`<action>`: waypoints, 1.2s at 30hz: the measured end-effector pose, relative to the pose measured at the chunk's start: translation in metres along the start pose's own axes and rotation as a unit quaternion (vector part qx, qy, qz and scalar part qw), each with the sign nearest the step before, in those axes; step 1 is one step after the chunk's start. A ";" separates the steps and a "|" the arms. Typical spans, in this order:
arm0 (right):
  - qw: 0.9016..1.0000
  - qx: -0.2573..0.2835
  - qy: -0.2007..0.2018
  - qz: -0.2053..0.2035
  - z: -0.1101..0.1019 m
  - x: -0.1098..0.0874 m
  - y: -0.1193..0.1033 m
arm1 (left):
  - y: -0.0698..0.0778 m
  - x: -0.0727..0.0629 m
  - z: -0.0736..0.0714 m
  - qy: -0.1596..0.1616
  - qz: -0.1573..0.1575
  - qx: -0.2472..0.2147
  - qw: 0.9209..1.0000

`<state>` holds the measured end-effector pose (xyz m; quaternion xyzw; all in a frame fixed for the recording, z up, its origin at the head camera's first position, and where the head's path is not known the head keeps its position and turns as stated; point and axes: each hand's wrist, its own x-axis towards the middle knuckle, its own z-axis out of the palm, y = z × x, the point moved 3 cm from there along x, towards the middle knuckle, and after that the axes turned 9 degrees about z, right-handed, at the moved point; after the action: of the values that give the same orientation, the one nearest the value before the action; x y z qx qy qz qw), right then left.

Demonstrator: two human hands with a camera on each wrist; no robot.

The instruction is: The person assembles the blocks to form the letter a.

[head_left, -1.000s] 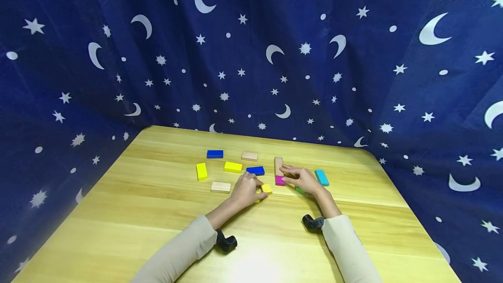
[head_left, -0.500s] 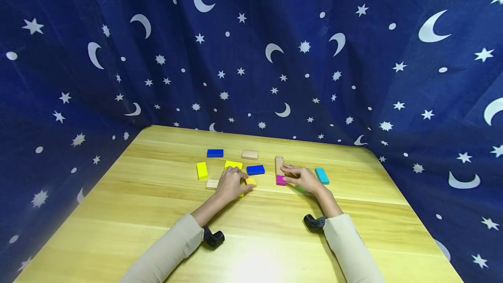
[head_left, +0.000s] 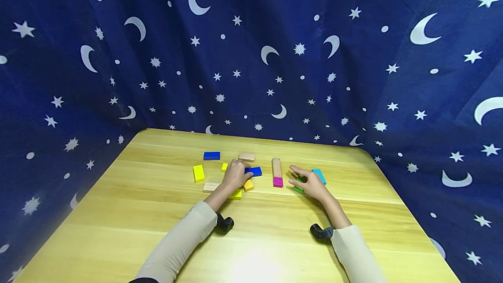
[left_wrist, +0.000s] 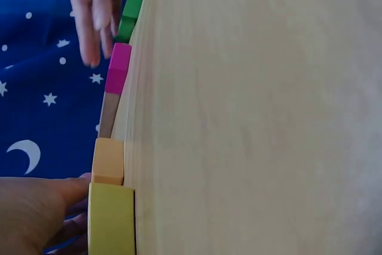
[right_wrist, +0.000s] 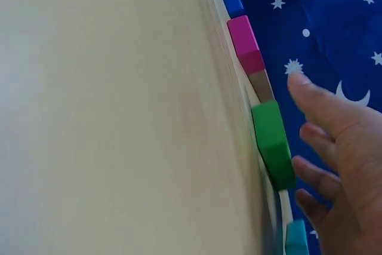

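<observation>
My left hand (head_left: pixel 234 175) pinches a blue block (head_left: pixel 255 171) between thumb and fingers, low over the table. Just below that hand lie an orange-yellow block (head_left: pixel 248 185) and a yellow block (head_left: pixel 235 194), both larger in the left wrist view. To the right, a magenta block (head_left: pixel 277 182) sits against the near end of a plain wood block (head_left: pixel 277 167). My right hand (head_left: pixel 311 184) hovers with spread fingers beside a green block (head_left: pixel 298 185), partly hidden by it. In the right wrist view, nothing is between the thumb and fingers.
A light blue block (head_left: pixel 319 176) lies beyond the right hand. Farther left are another blue block (head_left: pixel 211 156), a yellow block (head_left: pixel 198 173) and plain wood blocks (head_left: pixel 246 157). A starry dark blue curtain (head_left: pixel 251 56) hangs behind the wooden table (head_left: pixel 275 243).
The left hand carried the orange-yellow block leftward, let it go beside the yellow one, and took hold of the blue block. The right hand released the magenta block and drew back to the right.
</observation>
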<state>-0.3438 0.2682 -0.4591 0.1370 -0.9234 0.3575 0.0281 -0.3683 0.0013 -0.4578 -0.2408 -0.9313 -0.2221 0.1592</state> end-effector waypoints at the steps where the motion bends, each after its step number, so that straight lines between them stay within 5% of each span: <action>1: 1.000 -0.003 0.006 -0.001 -0.003 -0.004 0.001 | 0.000 0.000 0.000 -0.001 0.003 0.000 1.000; 16: 0.997 -0.057 0.051 -0.021 -0.001 -0.044 0.014 | -0.015 -0.001 0.004 0.006 0.001 -0.003 1.000; 24: 0.997 -0.008 0.012 -0.080 0.011 -0.063 -0.028 | -0.013 0.000 0.007 0.001 -0.009 -0.006 1.000; 30: 0.991 0.003 -0.053 -0.121 0.042 -0.049 -0.061 | -0.014 0.000 0.006 -0.004 -0.014 -0.011 1.000; 36: 0.987 -0.017 -0.094 -0.131 0.059 -0.042 -0.068 | -0.013 0.000 0.006 0.000 -0.007 -0.011 1.000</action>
<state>-0.2822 0.1904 -0.4653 0.2897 -0.9019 0.3204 -0.0098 -0.3762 -0.0061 -0.4677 -0.2356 -0.9304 -0.2339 0.1551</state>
